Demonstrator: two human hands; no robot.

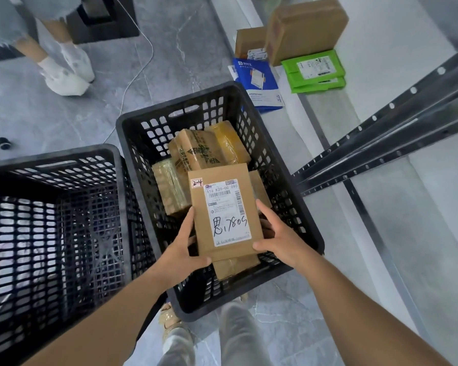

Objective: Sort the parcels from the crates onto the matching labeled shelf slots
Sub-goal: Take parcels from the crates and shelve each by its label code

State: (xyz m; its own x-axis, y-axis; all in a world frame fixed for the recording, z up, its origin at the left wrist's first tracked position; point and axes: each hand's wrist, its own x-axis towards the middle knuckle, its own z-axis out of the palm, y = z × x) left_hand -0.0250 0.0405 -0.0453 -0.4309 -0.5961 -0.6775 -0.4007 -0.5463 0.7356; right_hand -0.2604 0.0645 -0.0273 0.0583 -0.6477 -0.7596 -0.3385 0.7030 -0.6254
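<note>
I hold a flat brown cardboard parcel [224, 196] above the black crate [148, 133], label side up. Its white label carries handwritten "17805", and a small red-edged tag at the top left corner reads "2-4". My left hand [181, 250] grips its lower left edge with the thumb on top. My right hand [278, 237] grips its lower right edge the same way. Inside the crate lie several more brown taped parcels [196, 151]. A second black crate [48, 228] stands to the left.
The white bottom shelf [381, 154] runs along the right, behind grey metal rack posts [397, 133]. On it sit two brown boxes [306, 27], green mailers [315, 71] and a blue mailer [258, 80]. Another person's legs in white shoes [66, 72] stand at the upper left.
</note>
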